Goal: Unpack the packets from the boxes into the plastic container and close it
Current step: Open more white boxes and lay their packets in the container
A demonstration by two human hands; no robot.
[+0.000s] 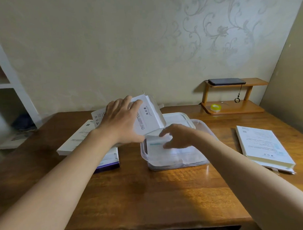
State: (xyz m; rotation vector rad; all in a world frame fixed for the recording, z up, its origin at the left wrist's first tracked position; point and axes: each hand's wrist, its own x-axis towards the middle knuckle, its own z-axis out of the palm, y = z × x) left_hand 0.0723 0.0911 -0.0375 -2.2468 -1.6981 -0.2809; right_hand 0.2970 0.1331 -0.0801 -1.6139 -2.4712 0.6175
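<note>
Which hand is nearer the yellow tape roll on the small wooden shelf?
Right. The right hand holds a packet over the plastic container, left of and in front of the tape roll; the left hand grips the tilted box farther left.

Bench: brown wooden bench [150, 192] with visible grain, filling the lower half of the view; a bright patch of light lies on it at 5 o'clock.
Stand: small two-tier orange-brown wooden stand [233, 110] on the bench at 2 o'clock, against the wall.
Phone: flat black phone [226, 81] lying on the stand's top tier.
Lanyard: thin black cord with a ring [237, 99] hanging from the phone's right end.
Tape: yellow-green roll of tape [215, 107] on the lower tier.
Wall: cream wallpapered wall [110, 47] with pale floral scrolls at 1 o'clock.
Shelving: white shelving unit [2, 85] at 9 o'clock.
Bundle: blurred dark blue bundle [23, 120] low beside the shelving.
</note>
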